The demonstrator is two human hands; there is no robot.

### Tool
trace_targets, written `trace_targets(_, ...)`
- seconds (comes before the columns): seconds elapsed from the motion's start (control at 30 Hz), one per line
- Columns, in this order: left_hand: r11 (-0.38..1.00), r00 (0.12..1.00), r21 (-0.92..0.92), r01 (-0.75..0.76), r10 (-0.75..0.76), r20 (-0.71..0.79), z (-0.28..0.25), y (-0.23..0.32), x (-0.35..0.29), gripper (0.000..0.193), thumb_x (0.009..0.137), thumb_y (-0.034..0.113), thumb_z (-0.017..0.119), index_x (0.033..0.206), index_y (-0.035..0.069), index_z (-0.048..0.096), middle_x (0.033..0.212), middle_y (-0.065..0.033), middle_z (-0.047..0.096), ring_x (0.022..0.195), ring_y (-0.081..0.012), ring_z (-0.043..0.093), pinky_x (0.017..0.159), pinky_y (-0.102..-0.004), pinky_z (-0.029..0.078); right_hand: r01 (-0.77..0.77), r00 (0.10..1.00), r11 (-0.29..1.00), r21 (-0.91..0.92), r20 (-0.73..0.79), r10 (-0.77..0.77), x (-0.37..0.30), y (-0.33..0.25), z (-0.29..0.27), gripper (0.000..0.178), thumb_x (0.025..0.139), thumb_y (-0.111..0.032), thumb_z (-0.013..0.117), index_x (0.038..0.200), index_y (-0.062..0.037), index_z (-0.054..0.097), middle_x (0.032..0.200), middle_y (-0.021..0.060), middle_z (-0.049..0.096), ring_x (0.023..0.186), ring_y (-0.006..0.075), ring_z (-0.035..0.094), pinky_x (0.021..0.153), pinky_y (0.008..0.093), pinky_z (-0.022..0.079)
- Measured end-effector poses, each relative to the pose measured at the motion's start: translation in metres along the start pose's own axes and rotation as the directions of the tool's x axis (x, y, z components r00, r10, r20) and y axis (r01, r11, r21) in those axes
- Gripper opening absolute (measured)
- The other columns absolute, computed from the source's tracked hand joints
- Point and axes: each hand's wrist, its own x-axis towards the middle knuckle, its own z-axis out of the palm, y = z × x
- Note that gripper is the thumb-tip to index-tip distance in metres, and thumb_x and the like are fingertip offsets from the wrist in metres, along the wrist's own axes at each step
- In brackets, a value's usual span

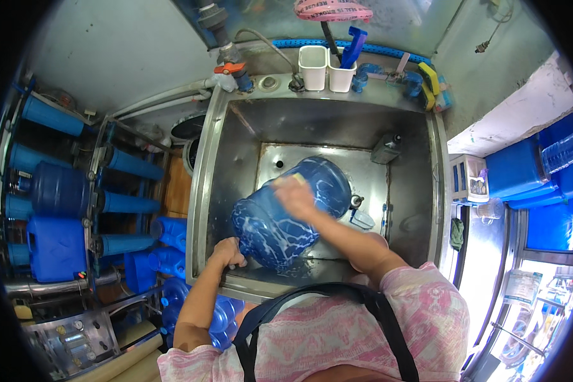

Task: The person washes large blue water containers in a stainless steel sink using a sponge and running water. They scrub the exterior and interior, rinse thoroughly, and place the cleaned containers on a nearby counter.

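A large blue water jug (280, 219), streaked with white suds, lies on its side in the steel sink, slanting from lower left to upper right. My right hand (294, 198), a little blurred by motion, presses a pale yellow sponge (297, 179) onto the jug's upper side. At the jug's lower left end, beside the sink's front rim, my left hand (229, 253) is closed with its fingers curled against it. The jug's neck cannot be made out there.
A dark bottle (386, 149) stands in the sink's far right corner; a clear bottle with a black top (361, 218) lies right of the jug. White holders (312, 69) with brushes, a red-handled valve (229, 68) and yellow sponges (429, 79) line the back ledge. Blue filter cylinders (130, 202) stand left.
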Motion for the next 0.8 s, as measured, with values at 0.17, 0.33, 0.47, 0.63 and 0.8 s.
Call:
trace_targets(0.17,0.997,0.999,0.062,0.041,-0.041,-0.015,0.002,0.004,0.0,0.073,0.055,0.025,0.084,0.12,-0.002,0.063,0.117,-0.0202,0.07,0.11,-0.0351,0.068,0.092,-0.0407,0.056,0.439,0.898,0.894,0.09,-0.073,-0.433,-0.018,-0.014,-0.015,0.033,0.1,-0.027,0.049,0.125,-0.0227,0.07,0.128,0.0106,0.065,0.123,0.0314,0.057,0.106,0.0503,0.044)
trace_targets(0.33,0.934,0.87,0.34,0.107,0.078,-0.488,0.04,0.041,-0.028,0.028,0.081,0.015,0.071,0.105,0.005,0.06,0.107,-0.0162,0.069,0.1,-0.0311,0.071,0.085,-0.0425,0.057,-0.48,0.875,0.875,-0.066,0.035,0.482,0.047,0.147,-0.045,0.036,0.097,-0.031,0.049,0.121,-0.018,0.072,0.124,0.0144,0.07,0.114,0.0358,0.066,0.099,0.0499,0.05)
trace_targets(0.47,0.935,0.868,0.331,0.131,0.053,-0.493,0.041,0.05,-0.025,0.026,0.084,0.015,0.07,0.104,0.004,0.059,0.098,-0.0129,0.071,0.092,-0.032,0.073,0.084,-0.0406,0.058,-0.086,0.789,0.893,-0.443,0.517,0.333,0.099,0.096,-0.023,0.036,0.096,-0.026,0.048,0.121,-0.0203,0.073,0.128,0.0106,0.069,0.118,0.026,0.067,0.093,0.0466,0.053)
trace_targets(0.63,0.983,0.964,0.17,0.07,-0.023,-0.263,0.011,0.036,-0.02,0.049,0.064,0.02,0.085,0.104,-0.001,0.066,0.1,-0.0215,0.074,0.098,-0.035,0.072,0.088,-0.0422,0.058,0.58,0.805,0.746,0.327,-0.084,-0.588,0.046,-0.038,0.014,0.034,0.101,-0.037,0.049,0.124,-0.0239,0.07,0.12,0.0115,0.07,0.115,0.0333,0.063,0.1,0.0451,0.049)
trace_targets(0.8,0.994,0.991,0.047,0.099,-0.094,-0.097,-0.005,0.027,-0.014,0.044,0.06,0.024,0.083,0.095,-0.001,0.075,0.098,-0.0245,0.074,0.095,-0.0363,0.073,0.086,-0.0418,0.058,-0.011,0.996,0.991,-0.131,0.088,0.022,0.045,0.099,-0.028,0.038,0.102,-0.031,0.047,0.133,-0.021,0.067,0.129,0.0084,0.066,0.127,0.0282,0.056,0.111,0.0487,0.04)
